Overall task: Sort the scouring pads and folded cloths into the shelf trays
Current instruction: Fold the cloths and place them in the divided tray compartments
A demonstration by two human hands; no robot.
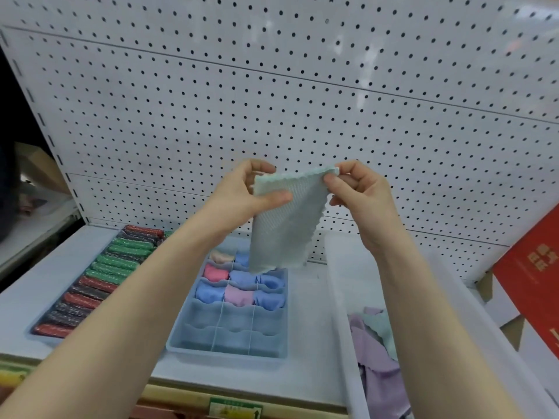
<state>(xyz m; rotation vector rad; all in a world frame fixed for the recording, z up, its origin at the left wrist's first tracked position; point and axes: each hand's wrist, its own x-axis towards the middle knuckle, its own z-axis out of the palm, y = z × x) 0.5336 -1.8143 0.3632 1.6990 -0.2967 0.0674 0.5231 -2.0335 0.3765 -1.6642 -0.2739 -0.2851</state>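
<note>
On the near right of the pale shelf, a clear bin holds loose lilac and mint cloths; left of it sit a blue divided tray with rolled cloths in its far cells and a tray of scouring pads. Above the divided tray, the left hand and right hand each pinch a top corner of a mint cloth hanging before the white pegboard, with a red carton far right.

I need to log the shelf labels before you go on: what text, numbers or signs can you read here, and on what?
Nothing can be read for certain.
Red cardboard box at the right: gold characters, too blurred to read.
Green-and-white price tag on the shelf's front edge: small print and an upward arrow, print unreadable.
White pegboard back panel: no text.
</note>
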